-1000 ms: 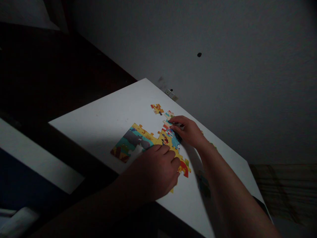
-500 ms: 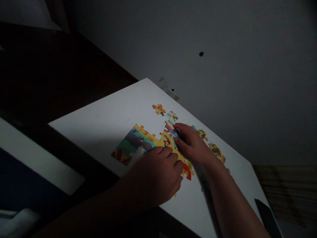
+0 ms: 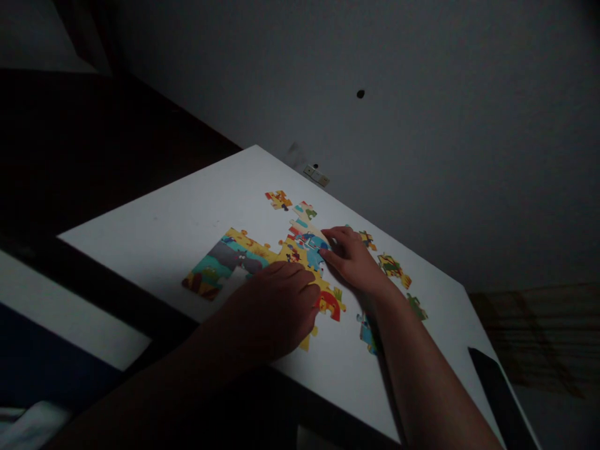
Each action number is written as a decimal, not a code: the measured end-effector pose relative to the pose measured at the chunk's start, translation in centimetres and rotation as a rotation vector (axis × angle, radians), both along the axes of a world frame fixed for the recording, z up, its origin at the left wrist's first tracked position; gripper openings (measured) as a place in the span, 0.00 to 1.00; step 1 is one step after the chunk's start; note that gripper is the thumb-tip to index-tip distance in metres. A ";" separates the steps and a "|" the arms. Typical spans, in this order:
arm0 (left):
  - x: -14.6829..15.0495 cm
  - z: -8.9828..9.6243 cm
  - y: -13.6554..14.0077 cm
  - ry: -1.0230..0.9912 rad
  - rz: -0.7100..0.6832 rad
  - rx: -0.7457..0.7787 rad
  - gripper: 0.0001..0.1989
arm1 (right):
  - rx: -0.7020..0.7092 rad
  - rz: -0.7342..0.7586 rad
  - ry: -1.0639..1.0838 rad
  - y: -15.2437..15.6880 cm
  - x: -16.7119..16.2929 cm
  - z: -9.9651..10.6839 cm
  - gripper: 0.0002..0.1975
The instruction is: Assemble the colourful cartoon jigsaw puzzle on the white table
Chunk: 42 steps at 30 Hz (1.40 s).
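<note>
A partly joined jigsaw puzzle lies on the white table, showing a grey hippo at its left end and yellow ground beyond. My right hand grips the right edge of a blue elephant puzzle piece between thumb and fingers. That piece lies against the joined part. My left hand rests on the near side of the puzzle with its fingers curled down. Whatever is under those fingers is hidden. Just right of it shows a red and yellow part of the puzzle.
Loose puzzle pieces lie around: an orange one at the back, a green and yellow one and a blue one to the right. A dark flat object is at the table's right edge. The wall borders the table.
My right hand has drawn slightly back to the right, and more of the elephant piece shows. The left hand stays on the puzzle. The view has shifted a little.
</note>
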<state>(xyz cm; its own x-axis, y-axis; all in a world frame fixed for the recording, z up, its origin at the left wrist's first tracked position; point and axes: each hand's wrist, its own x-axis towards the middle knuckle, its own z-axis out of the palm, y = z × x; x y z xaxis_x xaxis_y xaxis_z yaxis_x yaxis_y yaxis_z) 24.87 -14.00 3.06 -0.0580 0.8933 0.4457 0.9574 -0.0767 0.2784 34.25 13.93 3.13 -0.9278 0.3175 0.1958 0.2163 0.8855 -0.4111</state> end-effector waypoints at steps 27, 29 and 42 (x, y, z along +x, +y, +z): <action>-13.6 -0.5 9.1 -0.072 -0.012 -0.226 0.21 | -0.088 0.111 0.074 2.4 -1.5 -2.1 0.13; -13.6 -0.4 9.0 -0.055 0.007 -0.250 0.22 | -0.086 0.108 0.069 2.3 -1.4 -2.0 0.13; -14.0 -0.5 8.9 -0.117 -0.060 -0.205 0.19 | -0.064 0.135 0.076 1.9 -1.1 -1.6 0.14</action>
